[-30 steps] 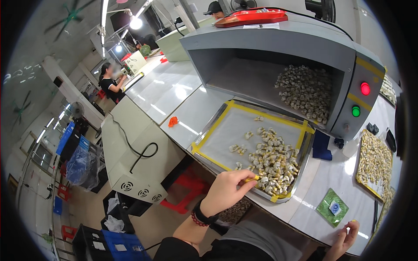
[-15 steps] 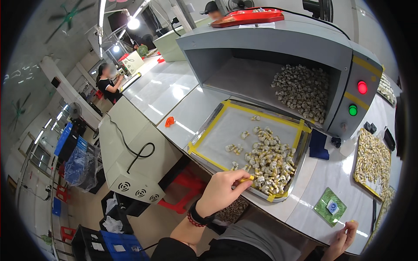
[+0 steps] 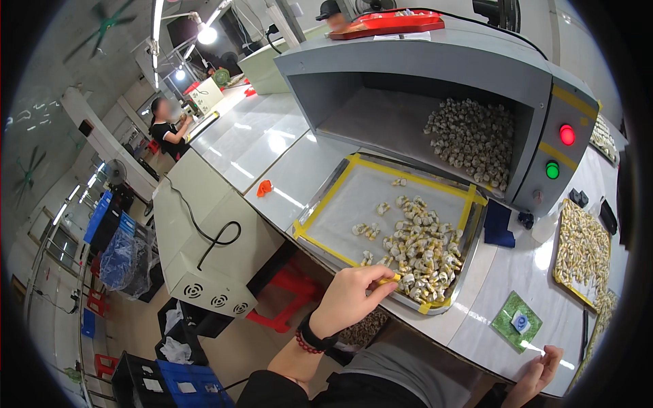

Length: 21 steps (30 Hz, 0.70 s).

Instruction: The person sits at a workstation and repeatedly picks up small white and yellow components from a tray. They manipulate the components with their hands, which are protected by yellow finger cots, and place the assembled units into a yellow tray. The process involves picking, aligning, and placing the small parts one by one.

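Observation:
My left hand (image 3: 354, 298) reaches over the near edge of a metal tray (image 3: 307, 243) lined with white sheet and yellow tape. Thumb and forefinger are pinched beside a heap of small white and yellow-brown pieces (image 3: 425, 255). A yellow bit shows at those fingertips; whether it is a finger cover or something held cannot be made out. Low at the right, my right hand (image 3: 536, 375) hovers by the table's front edge with its fingers curled in. Anything in it is hidden. Nearest to it lies a green square pad (image 3: 507, 326) bearing a small blue-and-white piece (image 3: 520, 322).
Behind the tray stands a grey open-fronted box machine (image 3: 422, 71) with red and green lights, more pieces piled inside. A second full tray (image 3: 579, 248), a dark blue cloth (image 3: 499, 226) and a black pen-like stick (image 3: 584, 333) lie at right. Another person (image 3: 168, 129) works far left.
My left hand has shifted very slightly to the right, still pinched at the heap. My right hand has turned a little and its fingertips have moved slightly. The trays stay put.

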### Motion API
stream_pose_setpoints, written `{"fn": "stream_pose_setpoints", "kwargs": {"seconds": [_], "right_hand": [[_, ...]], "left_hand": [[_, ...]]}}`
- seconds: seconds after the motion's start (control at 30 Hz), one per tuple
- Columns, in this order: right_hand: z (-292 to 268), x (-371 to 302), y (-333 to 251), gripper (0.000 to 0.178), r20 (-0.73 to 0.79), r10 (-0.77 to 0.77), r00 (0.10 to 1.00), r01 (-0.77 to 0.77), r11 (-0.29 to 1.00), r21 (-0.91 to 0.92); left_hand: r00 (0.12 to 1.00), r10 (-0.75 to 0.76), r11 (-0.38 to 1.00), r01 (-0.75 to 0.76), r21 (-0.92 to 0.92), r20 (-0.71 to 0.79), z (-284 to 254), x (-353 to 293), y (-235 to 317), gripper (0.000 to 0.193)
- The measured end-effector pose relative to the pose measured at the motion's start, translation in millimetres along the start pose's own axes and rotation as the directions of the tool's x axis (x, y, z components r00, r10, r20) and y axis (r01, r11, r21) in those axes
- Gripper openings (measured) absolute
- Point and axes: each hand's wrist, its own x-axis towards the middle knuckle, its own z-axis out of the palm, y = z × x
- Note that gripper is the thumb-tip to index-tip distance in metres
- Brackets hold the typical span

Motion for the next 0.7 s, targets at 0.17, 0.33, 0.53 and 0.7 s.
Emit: {"fn": "stream_pose_setpoints", "kwargs": {"seconds": [0.17, 0.33, 0.53, 0.7], "right_hand": [[-7.1, 2.4, 13.0, 0.017, -0.043, -0.028, 0.999, 0.029, 0.999, 0.016], [-5.1, 2.2, 12.1, 0.018, -0.037, -0.124, 0.992, 0.124, 0.992, -0.010], [-5.0, 1.9, 9.9, 0.017, -0.044, -0.131, 0.990, 0.128, 0.990, -0.060], [-2.2, 1.0, 8.2, 0.017, -0.054, -0.152, 0.987, 0.151, 0.988, -0.017]], "left_hand": [[1.000, 0.024, 1.000, -0.024, 0.010, 0.001, 1.0, 1.5, 0.0, 0.017], [1.000, 0.019, 1.000, -0.019, -0.007, 0.008, 0.3, 2.6, 0.5, 0.017], [1.000, 0.015, 1.000, -0.015, 0.013, 0.010, 0.7, 2.1, -1.8, 0.017], [1.000, 0.006, 1.000, -0.006, 0.005, 0.006, -0.8, 1.0, -1.0, 0.017]]}}
